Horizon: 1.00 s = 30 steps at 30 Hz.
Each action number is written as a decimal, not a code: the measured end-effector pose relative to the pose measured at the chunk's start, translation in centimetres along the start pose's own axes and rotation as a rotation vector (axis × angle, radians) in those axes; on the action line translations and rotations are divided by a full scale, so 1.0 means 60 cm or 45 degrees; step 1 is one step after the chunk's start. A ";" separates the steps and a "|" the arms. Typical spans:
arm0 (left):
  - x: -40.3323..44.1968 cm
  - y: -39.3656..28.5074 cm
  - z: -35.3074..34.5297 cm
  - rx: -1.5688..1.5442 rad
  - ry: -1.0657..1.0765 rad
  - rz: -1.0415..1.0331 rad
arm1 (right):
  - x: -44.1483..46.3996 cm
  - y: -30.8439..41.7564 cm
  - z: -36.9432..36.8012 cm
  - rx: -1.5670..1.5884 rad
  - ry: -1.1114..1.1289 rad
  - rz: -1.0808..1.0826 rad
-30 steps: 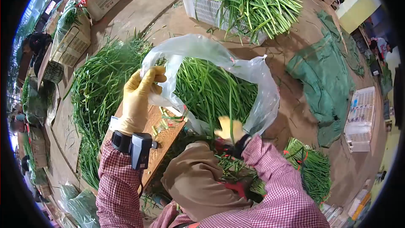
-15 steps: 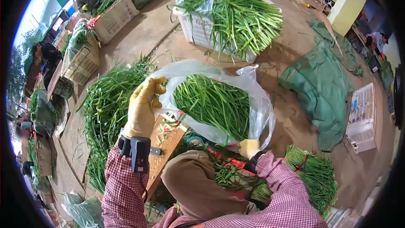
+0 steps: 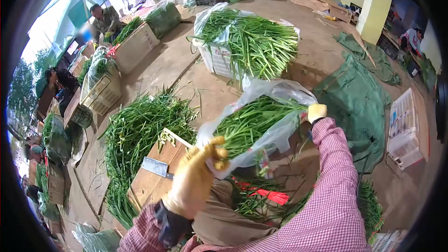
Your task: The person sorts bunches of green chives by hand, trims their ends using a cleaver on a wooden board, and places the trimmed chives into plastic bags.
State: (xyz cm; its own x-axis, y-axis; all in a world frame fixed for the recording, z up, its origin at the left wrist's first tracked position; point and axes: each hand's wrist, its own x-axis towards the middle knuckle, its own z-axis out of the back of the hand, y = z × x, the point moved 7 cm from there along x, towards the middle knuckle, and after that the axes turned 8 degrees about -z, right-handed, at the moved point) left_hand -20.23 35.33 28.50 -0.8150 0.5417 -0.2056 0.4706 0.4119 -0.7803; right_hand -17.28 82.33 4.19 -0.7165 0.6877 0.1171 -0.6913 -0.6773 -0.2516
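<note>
A clear plastic bag (image 3: 277, 147) full of long green chives (image 3: 247, 123) hangs in front of my knees, its mouth spread wide. My left hand (image 3: 198, 172), in a yellow glove, has its fingers curled on the bag's near left edge. On the far right corner of the bag, my gloved right hand (image 3: 317, 112) is closed in a fist. Beside my left hand lies a wooden cutting board (image 3: 156, 175) carrying a cleaver (image 3: 155, 166) and cut stalk ends. A large heap of loose chives (image 3: 140, 135) lies left of the board.
A white crate (image 3: 212, 58) piled with chives stands ahead. Green cloth (image 3: 347, 105) and a white crate (image 3: 403, 123) lie to the right. Red ties (image 3: 273, 196) are by my knee. People work beside crates (image 3: 100, 84) on the left; another person (image 3: 412, 39) is far right.
Both hands and the bag have moved: my right hand up and to the right, my left hand down and to the right. The bag is now tilted, and the cleaver and board are more exposed.
</note>
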 end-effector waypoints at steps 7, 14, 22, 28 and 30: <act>-0.067 0.120 0.037 0.068 -0.004 0.233 | -0.044 0.141 0.061 0.397 0.064 0.113; -0.064 0.187 0.130 0.673 0.197 0.598 | -0.284 0.377 0.149 2.248 1.698 0.031; 0.028 0.086 0.134 1.781 0.383 0.098 | -0.274 0.561 0.108 2.672 1.104 0.173; 0.188 0.057 0.153 2.081 -0.011 -0.448 | -0.330 0.645 0.107 3.224 1.333 0.166; 0.221 0.086 0.140 2.046 0.095 -0.081 | -0.360 0.567 0.199 1.927 0.177 0.485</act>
State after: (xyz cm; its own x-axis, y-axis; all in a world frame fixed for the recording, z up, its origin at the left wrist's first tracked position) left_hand -31.44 38.49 16.80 -0.7785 0.6069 -0.1599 -0.4250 -0.6972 -0.5773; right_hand -26.43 41.32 4.57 -0.9094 0.3814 0.1661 0.0125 -0.3742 0.9273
